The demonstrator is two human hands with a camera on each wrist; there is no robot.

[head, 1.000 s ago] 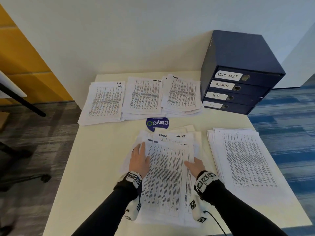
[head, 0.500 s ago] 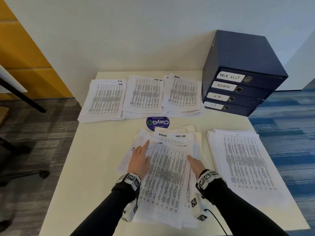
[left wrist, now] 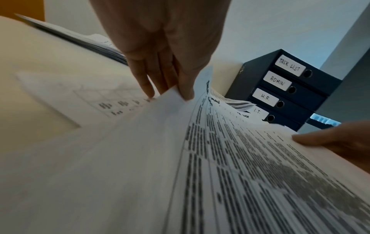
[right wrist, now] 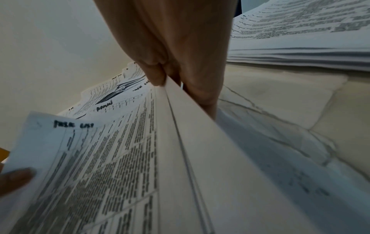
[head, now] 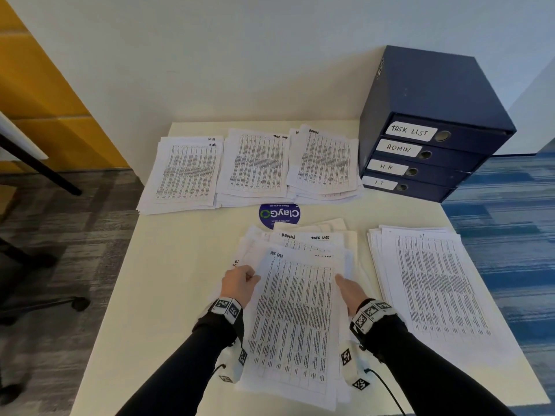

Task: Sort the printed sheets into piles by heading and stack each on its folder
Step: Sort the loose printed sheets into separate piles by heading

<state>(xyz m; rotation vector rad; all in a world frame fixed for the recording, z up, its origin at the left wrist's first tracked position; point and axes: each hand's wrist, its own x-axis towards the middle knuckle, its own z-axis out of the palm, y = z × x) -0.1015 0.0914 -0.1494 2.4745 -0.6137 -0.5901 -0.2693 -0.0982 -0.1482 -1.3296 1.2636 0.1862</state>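
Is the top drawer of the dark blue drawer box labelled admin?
No, the dark blue drawer box's top label reads TASK LIST; ADMIN sits below it.

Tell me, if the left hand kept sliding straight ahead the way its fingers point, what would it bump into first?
Probably the round blue sticker on the table, then the middle pile headed TASK LIST at the back. The left hand grips the lifted sheet; depth is hard to judge.
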